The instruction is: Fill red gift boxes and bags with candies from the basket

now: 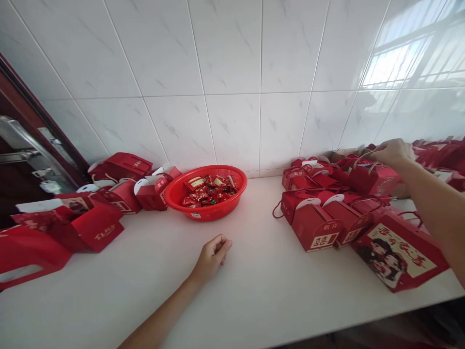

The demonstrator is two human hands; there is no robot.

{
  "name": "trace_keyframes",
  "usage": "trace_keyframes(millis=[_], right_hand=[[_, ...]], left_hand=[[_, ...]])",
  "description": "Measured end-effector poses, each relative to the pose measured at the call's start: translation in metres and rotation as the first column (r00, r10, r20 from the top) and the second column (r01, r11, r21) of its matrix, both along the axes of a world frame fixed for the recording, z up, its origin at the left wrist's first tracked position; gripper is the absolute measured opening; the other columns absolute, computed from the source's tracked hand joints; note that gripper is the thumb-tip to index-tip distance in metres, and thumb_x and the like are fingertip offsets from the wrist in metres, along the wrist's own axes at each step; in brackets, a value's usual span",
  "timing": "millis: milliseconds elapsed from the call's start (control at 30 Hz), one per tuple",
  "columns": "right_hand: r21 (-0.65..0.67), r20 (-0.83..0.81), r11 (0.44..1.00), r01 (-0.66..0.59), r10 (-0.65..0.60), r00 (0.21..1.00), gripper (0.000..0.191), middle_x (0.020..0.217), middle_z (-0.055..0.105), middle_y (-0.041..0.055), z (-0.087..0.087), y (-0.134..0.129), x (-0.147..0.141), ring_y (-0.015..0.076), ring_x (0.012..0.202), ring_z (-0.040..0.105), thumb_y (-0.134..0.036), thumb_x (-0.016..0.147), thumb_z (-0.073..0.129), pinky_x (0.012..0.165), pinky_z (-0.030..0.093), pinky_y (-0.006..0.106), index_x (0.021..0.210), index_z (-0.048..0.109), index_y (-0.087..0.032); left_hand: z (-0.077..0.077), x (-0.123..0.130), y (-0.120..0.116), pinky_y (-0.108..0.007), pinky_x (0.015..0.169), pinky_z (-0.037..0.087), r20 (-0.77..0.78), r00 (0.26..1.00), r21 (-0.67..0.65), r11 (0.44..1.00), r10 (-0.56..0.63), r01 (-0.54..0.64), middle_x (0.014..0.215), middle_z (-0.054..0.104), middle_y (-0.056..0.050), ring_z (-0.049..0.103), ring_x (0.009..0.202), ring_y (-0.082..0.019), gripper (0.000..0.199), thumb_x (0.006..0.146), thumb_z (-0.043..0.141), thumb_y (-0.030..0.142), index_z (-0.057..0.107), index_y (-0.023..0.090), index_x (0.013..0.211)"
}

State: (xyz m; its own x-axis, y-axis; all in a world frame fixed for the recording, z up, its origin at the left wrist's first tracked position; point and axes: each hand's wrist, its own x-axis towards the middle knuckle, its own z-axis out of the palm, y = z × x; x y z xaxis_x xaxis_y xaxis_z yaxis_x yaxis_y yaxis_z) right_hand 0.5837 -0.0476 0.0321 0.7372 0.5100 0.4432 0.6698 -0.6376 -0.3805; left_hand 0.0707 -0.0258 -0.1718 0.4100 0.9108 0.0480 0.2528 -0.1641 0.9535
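My left hand (213, 256) rests in a loose fist on the white tabletop, with nothing showing in its fingers. In front of it stands a red plastic basket (203, 213) holding red-wrapped sweets (209, 191). On the far right, my right hand (394, 151) is closed at the cord handle of a red gift box (376, 180). That box is up among other red gift boxes; whether its base touches them is hidden. Nearer to me, below my right forearm, lies a larger red box (401, 254) with a printed couple on its side.
Red candy boxes with white tabs (316, 225) stand in rows at the right. More red packages (441, 152) continue along the wall. Several open red boxes (90, 225) stand at the left, near a dark door (36, 145) with a metal handle. White tiles (232, 121) back the table.
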Motion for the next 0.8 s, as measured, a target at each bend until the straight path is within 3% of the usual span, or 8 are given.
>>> trace_keyframes(millis=[100,233,367,467,533,667,733,800], right_hand=[[0.006,-0.097,1.000,-0.025,0.026,0.995,0.053,0.111,0.066,0.0385,0.000,0.001,-0.016,0.0279,0.108,0.063,-0.040,0.088,0.068,0.066,0.032,0.039,0.070,0.073,0.010],[-0.079,-0.048,0.997,-0.016,0.012,0.999,0.072,0.112,0.064,0.0436,0.007,0.010,-0.044,0.0398,0.118,0.060,-0.052,0.078,0.069,0.065,0.028,0.045,0.028,0.039,-0.010],[-0.163,0.062,0.978,-0.129,0.141,0.988,0.054,0.126,0.060,0.0404,0.021,0.028,-0.095,0.0449,0.125,0.056,-0.035,0.080,0.072,0.065,0.029,0.046,0.041,0.056,0.000],[-0.105,0.112,0.911,-0.398,0.409,0.906,0.040,0.120,0.066,0.0352,0.024,0.042,-0.149,0.0368,0.119,0.062,-0.030,0.082,0.068,0.069,0.035,0.042,0.087,0.075,0.009],[-0.105,0.081,0.789,-0.606,0.614,0.785,0.044,0.099,0.076,0.0232,0.016,0.047,-0.194,0.0251,0.101,0.070,-0.031,0.086,0.060,0.071,0.038,0.036,0.104,0.075,0.007],[-0.102,0.124,0.378,-0.920,0.922,0.366,0.019,0.085,0.076,0.0089,-0.035,0.032,-0.294,0.0120,0.074,0.067,-0.012,0.092,0.057,0.066,0.039,0.026,0.089,0.076,-0.006],[-0.123,0.243,0.193,-0.974,0.957,0.159,0.015,0.072,0.072,0.0033,-0.071,0.013,-0.342,0.0107,0.061,0.059,-0.006,0.086,0.060,0.058,0.034,0.024,0.077,0.070,-0.012],[-0.135,0.355,-0.033,-0.990,0.932,-0.079,0.019,0.064,0.064,0.0013,-0.107,-0.010,-0.381,0.0113,0.054,0.049,-0.007,0.086,0.055,0.054,0.030,0.027,0.070,0.063,-0.015]], left_hand=[[0.000,0.001,0.000,-0.024,0.052,0.035,0.011,1.000,0.002,1.000,-0.001,0.001,0.051,0.040,0.008,0.041,0.049,-0.011,0.044,0.081,0.059,0.061,0.046,0.021,0.067],[-0.001,0.003,-0.003,-0.024,0.050,0.035,0.049,0.999,-0.009,1.000,-0.004,0.004,0.051,0.041,0.008,0.040,0.048,-0.010,0.044,0.080,0.060,0.061,0.048,0.021,0.068],[-0.002,0.004,-0.005,-0.024,0.050,0.035,0.074,0.997,-0.026,1.000,0.000,0.002,0.051,0.042,0.008,0.040,0.048,-0.010,0.044,0.080,0.062,0.061,0.049,0.021,0.069],[-0.002,0.003,-0.006,-0.024,0.050,0.036,0.098,0.995,-0.029,1.000,0.005,-0.003,0.051,0.042,0.008,0.040,0.048,-0.010,0.041,0.079,0.063,0.058,0.049,0.021,0.069],[-0.001,0.003,-0.007,-0.023,0.050,0.036,0.116,0.993,-0.033,0.999,-0.003,0.007,0.051,0.042,0.008,0.041,0.048,-0.010,0.038,0.080,0.064,0.054,0.049,0.021,0.068],[0.004,0.003,-0.007,-0.023,0.053,0.040,0.089,0.996,-0.074,0.997,-0.030,0.037,0.046,0.045,0.006,0.044,0.046,-0.011,0.036,0.085,0.060,0.037,0.046,0.021,0.056],[0.010,0.004,-0.006,-0.024,0.052,0.044,-0.004,0.990,-0.117,0.983,0.139,-0.139,0.045,0.047,0.004,0.048,0.047,-0.013,0.039,0.086,0.056,0.029,0.045,0.022,0.050],[0.018,0.003,-0.005,-0.025,0.049,0.047,-0.124,0.884,-0.107,0.880,0.450,-0.463,0.046,0.049,0.002,0.053,0.051,-0.017,0.039,0.086,0.052,0.027,0.047,0.025,0.047]])
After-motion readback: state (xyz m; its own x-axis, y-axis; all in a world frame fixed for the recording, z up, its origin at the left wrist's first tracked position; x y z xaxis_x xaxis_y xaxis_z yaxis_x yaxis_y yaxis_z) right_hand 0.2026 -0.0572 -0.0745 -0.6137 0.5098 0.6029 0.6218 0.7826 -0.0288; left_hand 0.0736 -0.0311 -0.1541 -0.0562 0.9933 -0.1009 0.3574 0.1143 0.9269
